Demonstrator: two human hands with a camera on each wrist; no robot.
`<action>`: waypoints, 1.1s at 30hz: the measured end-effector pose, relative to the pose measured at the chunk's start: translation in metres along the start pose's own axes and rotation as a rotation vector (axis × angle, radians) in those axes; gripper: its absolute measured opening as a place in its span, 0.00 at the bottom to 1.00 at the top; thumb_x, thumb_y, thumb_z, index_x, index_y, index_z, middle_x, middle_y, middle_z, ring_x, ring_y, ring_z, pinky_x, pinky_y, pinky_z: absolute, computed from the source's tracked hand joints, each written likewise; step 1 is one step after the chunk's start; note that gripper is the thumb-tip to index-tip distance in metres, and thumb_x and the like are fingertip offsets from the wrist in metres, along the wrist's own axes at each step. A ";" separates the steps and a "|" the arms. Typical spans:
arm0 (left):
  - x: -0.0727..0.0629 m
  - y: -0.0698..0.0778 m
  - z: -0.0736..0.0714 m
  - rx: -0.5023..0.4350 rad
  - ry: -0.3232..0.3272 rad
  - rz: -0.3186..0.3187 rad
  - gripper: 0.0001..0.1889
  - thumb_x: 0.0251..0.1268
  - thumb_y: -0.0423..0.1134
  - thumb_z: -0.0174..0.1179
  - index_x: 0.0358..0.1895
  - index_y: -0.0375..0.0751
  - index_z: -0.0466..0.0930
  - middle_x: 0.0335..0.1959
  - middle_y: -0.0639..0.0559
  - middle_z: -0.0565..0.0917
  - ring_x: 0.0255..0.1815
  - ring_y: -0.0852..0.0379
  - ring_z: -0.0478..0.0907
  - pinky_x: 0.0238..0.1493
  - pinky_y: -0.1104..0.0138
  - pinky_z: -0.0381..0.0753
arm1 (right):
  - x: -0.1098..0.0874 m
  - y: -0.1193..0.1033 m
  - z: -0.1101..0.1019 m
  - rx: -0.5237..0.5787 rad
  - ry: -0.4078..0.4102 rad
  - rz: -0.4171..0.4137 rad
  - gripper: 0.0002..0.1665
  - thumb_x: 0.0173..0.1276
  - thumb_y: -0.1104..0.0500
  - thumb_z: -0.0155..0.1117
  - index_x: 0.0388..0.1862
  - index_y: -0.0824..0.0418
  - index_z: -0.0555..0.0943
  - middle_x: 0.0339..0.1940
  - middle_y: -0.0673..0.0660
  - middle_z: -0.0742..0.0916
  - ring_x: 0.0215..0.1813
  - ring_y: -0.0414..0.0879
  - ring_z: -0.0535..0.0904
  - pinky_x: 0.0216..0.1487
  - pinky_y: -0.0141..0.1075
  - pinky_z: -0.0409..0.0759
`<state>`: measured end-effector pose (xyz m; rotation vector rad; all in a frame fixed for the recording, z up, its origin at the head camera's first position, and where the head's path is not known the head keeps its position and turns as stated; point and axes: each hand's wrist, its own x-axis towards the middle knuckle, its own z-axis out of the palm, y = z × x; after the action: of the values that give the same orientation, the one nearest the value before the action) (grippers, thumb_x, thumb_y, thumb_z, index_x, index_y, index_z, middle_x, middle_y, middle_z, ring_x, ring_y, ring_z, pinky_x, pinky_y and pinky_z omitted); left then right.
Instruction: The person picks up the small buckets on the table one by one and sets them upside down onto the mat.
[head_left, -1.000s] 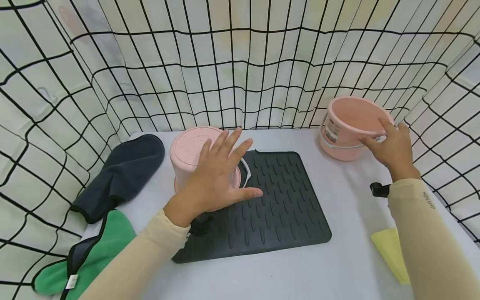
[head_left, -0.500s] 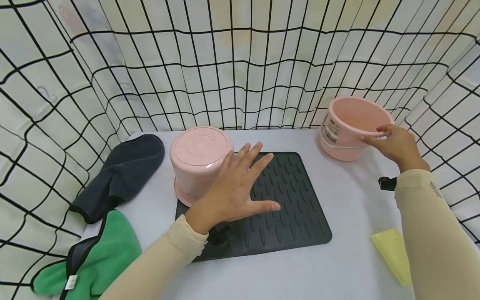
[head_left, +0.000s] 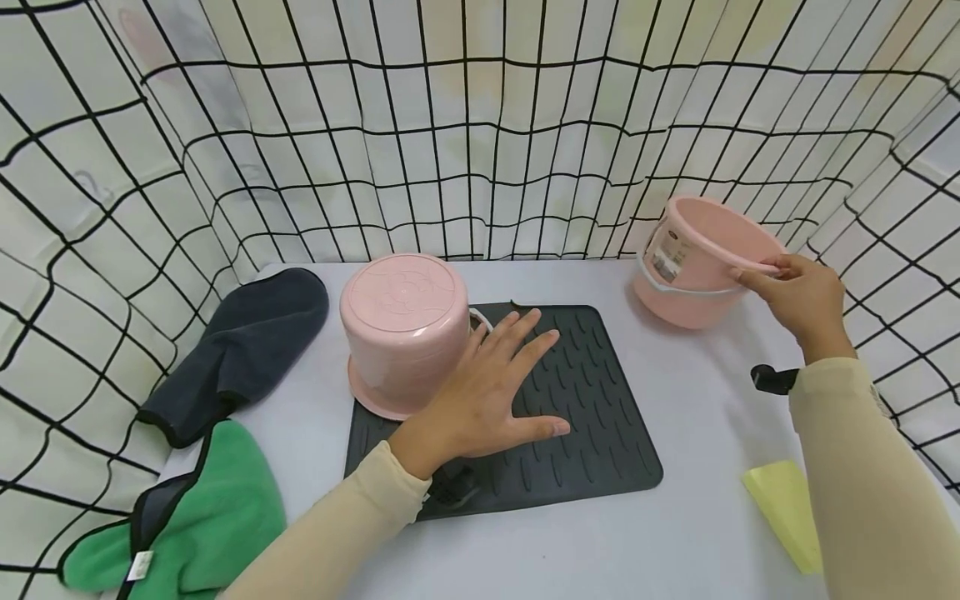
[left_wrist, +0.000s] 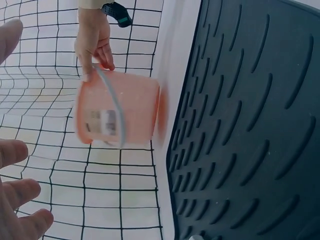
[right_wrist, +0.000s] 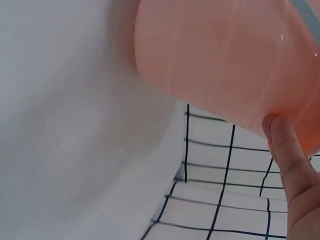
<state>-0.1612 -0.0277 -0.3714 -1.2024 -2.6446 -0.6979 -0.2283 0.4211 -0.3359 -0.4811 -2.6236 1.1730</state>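
Note:
At the back right, a pink bucket [head_left: 690,275] with a pale handle and a label leans slightly, its rim pinched by my right hand [head_left: 806,304]. The thumb [right_wrist: 287,145] presses its outer wall in the right wrist view. A second pink bucket [head_left: 408,333] stands upside down on the dark ridged mat [head_left: 585,400], part of its pale handle showing at its right. Spread out beside it, above the mat, is my left hand [head_left: 483,400], fingers straight and holding nothing. Whether it touches the upturned bucket, I cannot tell.
Left on the white table [head_left: 525,558] lie a dark grey cloth piece [head_left: 255,333] and a green one [head_left: 217,508] with black edging. A yellow cloth [head_left: 787,512] lies near my right forearm. Black wire grid [head_left: 465,129] walls in the back and both sides.
My left hand has moved right, off from in front of the upturned bucket. My right fingers have closed on the other bucket's rim, and that bucket now tilts.

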 end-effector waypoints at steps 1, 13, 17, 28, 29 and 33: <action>0.000 -0.001 0.001 -0.013 -0.001 -0.008 0.52 0.64 0.72 0.63 0.84 0.50 0.53 0.86 0.47 0.50 0.87 0.44 0.44 0.81 0.38 0.44 | -0.003 0.000 0.000 0.118 -0.008 0.016 0.32 0.61 0.35 0.77 0.53 0.56 0.82 0.38 0.39 0.85 0.42 0.34 0.80 0.41 0.27 0.79; 0.007 -0.011 0.022 -0.311 -0.009 -0.172 0.52 0.69 0.69 0.59 0.87 0.58 0.40 0.88 0.53 0.43 0.87 0.50 0.41 0.82 0.40 0.43 | -0.056 -0.003 0.014 1.044 -0.124 0.084 0.11 0.69 0.58 0.75 0.44 0.64 0.87 0.44 0.54 0.90 0.40 0.49 0.92 0.46 0.37 0.88; 0.011 -0.010 0.031 -0.458 0.046 -0.209 0.51 0.70 0.69 0.58 0.86 0.63 0.37 0.87 0.54 0.40 0.87 0.49 0.41 0.80 0.37 0.47 | -0.086 -0.008 0.028 1.171 -0.194 0.071 0.14 0.76 0.58 0.67 0.55 0.64 0.84 0.49 0.57 0.88 0.45 0.52 0.91 0.52 0.38 0.86; 0.018 -0.005 0.052 -0.688 0.190 -0.197 0.56 0.60 0.83 0.51 0.86 0.66 0.38 0.87 0.59 0.41 0.86 0.51 0.44 0.77 0.35 0.54 | -0.156 -0.019 0.058 1.485 -0.367 0.107 0.22 0.82 0.56 0.56 0.71 0.57 0.70 0.61 0.62 0.78 0.60 0.57 0.86 0.64 0.41 0.78; 0.018 -0.004 0.053 -0.695 0.199 -0.190 0.56 0.59 0.84 0.51 0.86 0.67 0.38 0.87 0.58 0.41 0.86 0.51 0.45 0.77 0.35 0.55 | -0.160 -0.019 0.060 1.512 -0.383 0.111 0.23 0.83 0.56 0.55 0.72 0.57 0.69 0.62 0.62 0.77 0.61 0.57 0.85 0.65 0.41 0.77; 0.020 0.000 0.055 -0.730 0.231 -0.147 0.57 0.58 0.84 0.52 0.86 0.67 0.39 0.86 0.58 0.42 0.85 0.49 0.49 0.77 0.37 0.56 | -0.176 -0.018 0.070 1.546 -0.428 0.097 0.26 0.84 0.53 0.51 0.77 0.51 0.66 0.66 0.60 0.74 0.65 0.57 0.83 0.67 0.40 0.75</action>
<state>-0.1718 0.0118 -0.4135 -0.9634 -2.3510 -1.8096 -0.0935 0.2948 -0.3802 0.0073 -1.1248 2.9256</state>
